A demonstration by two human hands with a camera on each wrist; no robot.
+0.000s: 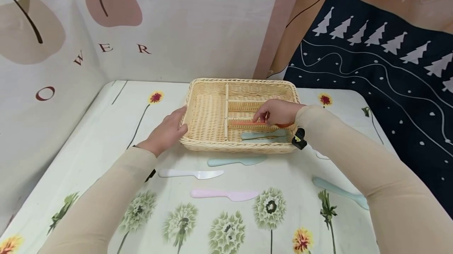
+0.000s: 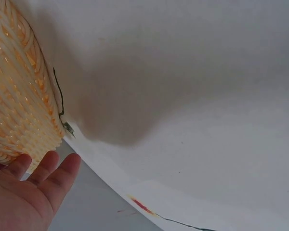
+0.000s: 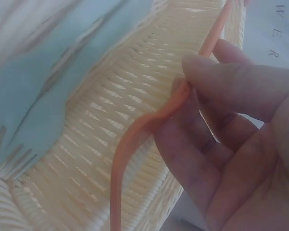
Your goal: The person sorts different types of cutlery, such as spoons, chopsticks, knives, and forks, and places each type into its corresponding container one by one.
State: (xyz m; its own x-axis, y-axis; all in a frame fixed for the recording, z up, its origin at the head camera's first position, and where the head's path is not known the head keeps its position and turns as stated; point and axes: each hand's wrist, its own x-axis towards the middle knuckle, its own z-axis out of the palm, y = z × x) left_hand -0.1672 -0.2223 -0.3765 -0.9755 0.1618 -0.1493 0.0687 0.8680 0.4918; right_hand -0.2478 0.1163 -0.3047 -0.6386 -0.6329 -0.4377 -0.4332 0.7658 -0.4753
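Observation:
My left hand [image 1: 169,131] lies against the left end of the wicker basket [image 1: 209,146], its fingers nearly straight beside the wall [image 2: 19,96] in the left wrist view. Inside the basket's right part, my right hand [image 1: 277,111] pinches an orange utensil [image 1: 247,123] between thumb and fingers; in the right wrist view the utensil [image 3: 156,118] is seen edge-on and curves at one end. Two pale blue forks [image 3: 43,115] lie in the front right compartment, next to the held utensil. A thin divider [image 1: 226,108] separates the wide left compartment from the right ones.
In front of the basket lie a pale blue knife [image 1: 237,161], a white knife [image 1: 191,173] and a pink knife [image 1: 225,195]. Another pale blue utensil [image 1: 339,192] lies at the right, partly behind the right sleeve. A patterned curtain [image 1: 198,30] hangs behind the table.

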